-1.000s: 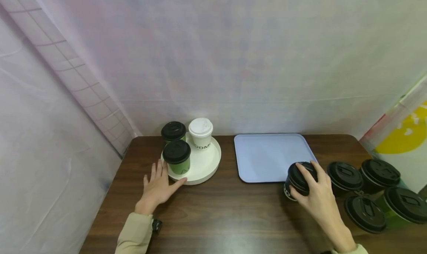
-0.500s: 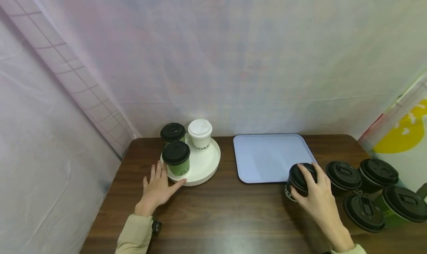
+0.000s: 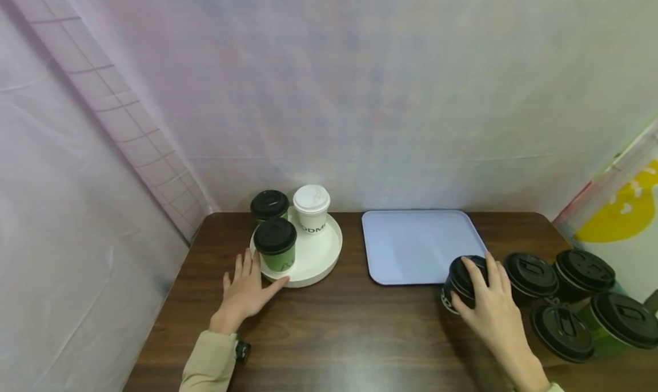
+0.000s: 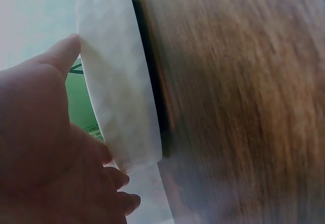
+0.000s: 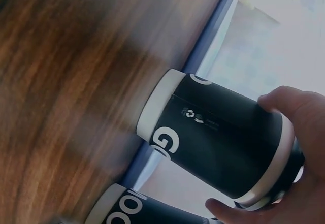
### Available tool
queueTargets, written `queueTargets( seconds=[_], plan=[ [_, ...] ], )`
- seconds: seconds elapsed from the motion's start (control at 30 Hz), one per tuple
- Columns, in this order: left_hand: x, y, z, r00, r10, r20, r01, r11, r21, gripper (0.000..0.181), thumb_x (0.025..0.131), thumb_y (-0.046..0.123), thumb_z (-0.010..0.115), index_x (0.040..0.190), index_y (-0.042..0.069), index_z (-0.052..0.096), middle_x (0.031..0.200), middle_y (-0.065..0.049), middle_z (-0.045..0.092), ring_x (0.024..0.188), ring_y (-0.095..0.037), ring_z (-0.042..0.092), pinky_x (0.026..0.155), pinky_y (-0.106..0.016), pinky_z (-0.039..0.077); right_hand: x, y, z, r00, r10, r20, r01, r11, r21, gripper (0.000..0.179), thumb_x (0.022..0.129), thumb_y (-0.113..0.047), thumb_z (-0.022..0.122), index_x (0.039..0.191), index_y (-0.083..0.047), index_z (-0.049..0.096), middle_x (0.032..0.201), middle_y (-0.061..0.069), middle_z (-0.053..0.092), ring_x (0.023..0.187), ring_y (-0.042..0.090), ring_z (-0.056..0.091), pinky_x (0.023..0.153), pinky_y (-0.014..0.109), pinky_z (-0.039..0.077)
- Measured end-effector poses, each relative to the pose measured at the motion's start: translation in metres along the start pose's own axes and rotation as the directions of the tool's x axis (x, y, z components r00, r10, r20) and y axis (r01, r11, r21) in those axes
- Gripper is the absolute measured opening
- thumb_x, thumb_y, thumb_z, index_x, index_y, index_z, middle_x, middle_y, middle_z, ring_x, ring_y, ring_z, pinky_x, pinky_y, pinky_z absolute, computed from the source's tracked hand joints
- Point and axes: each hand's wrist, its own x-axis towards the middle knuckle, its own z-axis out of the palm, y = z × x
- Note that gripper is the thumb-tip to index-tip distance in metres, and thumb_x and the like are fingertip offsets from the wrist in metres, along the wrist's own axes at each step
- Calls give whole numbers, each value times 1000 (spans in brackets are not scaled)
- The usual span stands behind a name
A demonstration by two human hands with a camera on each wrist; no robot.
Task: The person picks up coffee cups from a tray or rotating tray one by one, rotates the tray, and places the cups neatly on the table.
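My right hand [image 3: 490, 312] grips a black paper cup [image 5: 218, 135] with white lettering round its top, near the black lid [image 3: 462, 272]. This cup stands at the front right corner of a pale blue tray [image 3: 418, 246]. My left hand [image 3: 244, 295] has its fingers spread and touches the rim of a round white tray [image 3: 313, 272]. On that tray are a green cup with a black lid [image 3: 277, 249] near my fingers, another black-lidded green cup [image 3: 269, 203] behind it, and a white cup with a white lid [image 3: 312, 209].
Several more black-lidded cups stand at the right, among them a black cup [image 3: 532, 275] and a green cup [image 3: 624, 318]. A white curtain [image 3: 360, 95] hangs behind the brown wooden table [image 3: 349, 335].
Both hands stay almost where they were; the right hand keeps its grip on the black cup. The whole head view shifts slightly.
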Motion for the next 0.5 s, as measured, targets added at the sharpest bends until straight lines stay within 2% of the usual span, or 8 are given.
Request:
queueTargets(
  seconds=[0.17,0.33,0.5],
  plan=[
    [-3,-1,0,1000,4,-3,-4,1000,-8,117,94,75,50,163,-3,-2,173,-26,-6,160,-51,-4,121,-79,1,-1,-1,-2,999,6,40,-5,1000,-17,89,70,-16,91,147,-7,48,153,40,38,132,65,39,69,83,46],
    [-4,-6,-3,1000,-4,5,4,1000,-21,120,93,77,49,163,-4,-5,173,-26,-6,160,-50,-6,121,-79,1,2,-4,-7,999,-35,32,35,999,-17,94,66,-18,94,146,-4,48,150,44,38,130,70,39,81,84,44],
    [0,-12,-8,1000,-14,8,14,1000,-21,123,91,80,50,164,-3,-6,174,-25,-7,161,-49,-7,122,-79,0,7,-19,-22,994,0,105,5,999,-48,96,71,-28,91,151,-9,43,156,41,33,139,68,32,101,88,26]
  ],
)
